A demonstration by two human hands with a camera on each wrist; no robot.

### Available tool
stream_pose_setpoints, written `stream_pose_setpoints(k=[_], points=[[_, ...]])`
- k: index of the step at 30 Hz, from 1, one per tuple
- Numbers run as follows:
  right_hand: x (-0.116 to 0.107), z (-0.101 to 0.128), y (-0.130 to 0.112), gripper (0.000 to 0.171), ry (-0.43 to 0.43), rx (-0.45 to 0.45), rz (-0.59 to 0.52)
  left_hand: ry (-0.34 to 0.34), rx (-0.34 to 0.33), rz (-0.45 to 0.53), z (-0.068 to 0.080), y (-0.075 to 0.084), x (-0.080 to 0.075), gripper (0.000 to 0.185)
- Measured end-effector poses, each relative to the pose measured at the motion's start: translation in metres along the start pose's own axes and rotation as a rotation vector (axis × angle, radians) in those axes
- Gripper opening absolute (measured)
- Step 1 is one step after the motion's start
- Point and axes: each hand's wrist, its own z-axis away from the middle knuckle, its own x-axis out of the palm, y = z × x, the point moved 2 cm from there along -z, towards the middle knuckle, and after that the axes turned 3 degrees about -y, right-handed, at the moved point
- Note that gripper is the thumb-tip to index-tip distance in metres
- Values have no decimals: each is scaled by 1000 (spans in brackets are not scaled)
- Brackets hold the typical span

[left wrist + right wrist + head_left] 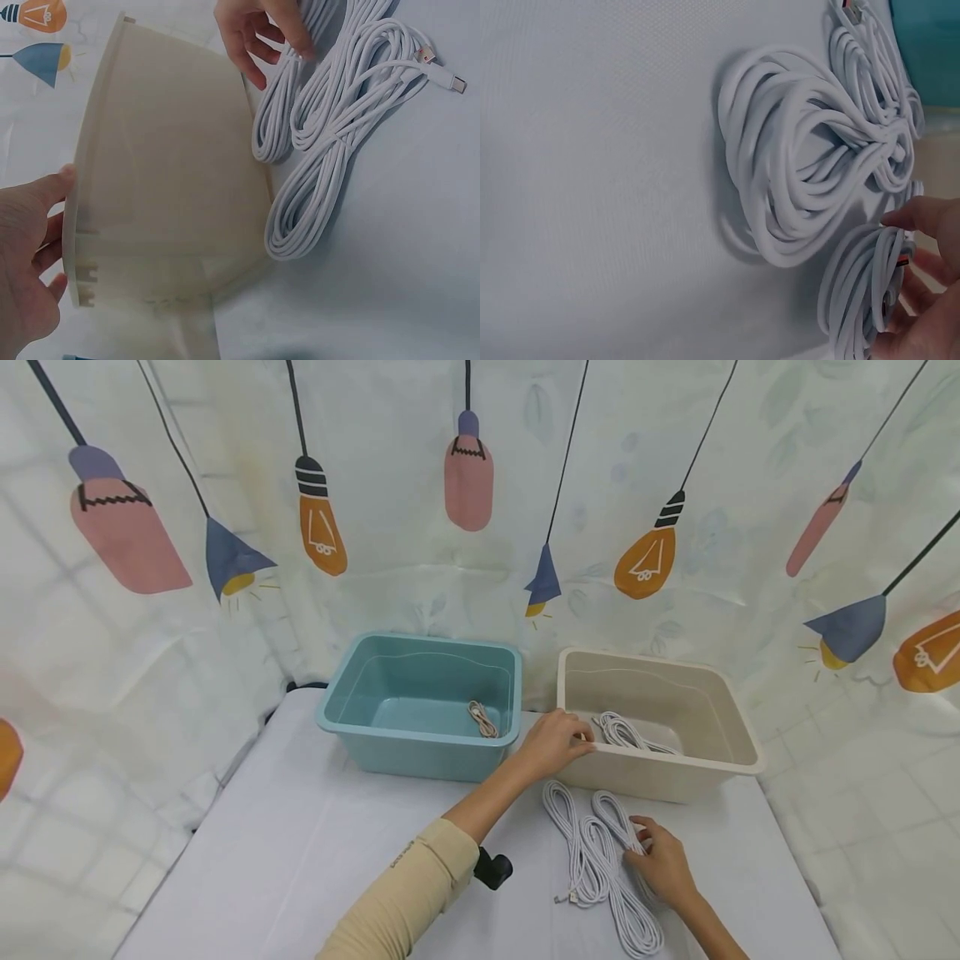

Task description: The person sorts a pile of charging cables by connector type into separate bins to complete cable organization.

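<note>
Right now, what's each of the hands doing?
Left hand: grips the rim of the beige tub.
Right hand: fingers curled on a white cable coil.

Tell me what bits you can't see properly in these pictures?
- Head view: the white cables overlap, so their count is unclear; the right hand covers part of them.
- Left wrist view: the beige bin wall hides its inside.
- Head view: the small cable in the blue bin is too small.

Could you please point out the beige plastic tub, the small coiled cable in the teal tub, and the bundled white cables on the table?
Beige plastic tub point(660, 777): head view, front wall.
Small coiled cable point(482, 719): head view, middle of coil.
Bundled white cables point(592, 860): head view, middle strands.
</note>
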Motion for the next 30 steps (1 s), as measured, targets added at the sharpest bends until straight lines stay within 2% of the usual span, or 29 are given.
stream_pose_setpoints(k=[15,25,30], points=[[-33,7,-19,52,-1,-28,36,-5,5,5,-2,-2,2,13],[-58,15,-36,51,3,-94,113,-17,-14,7,-2,-2,3,14],[-70,19,-41,50,54,-178,121,-12,-12,16,-3,-2,4,14]])
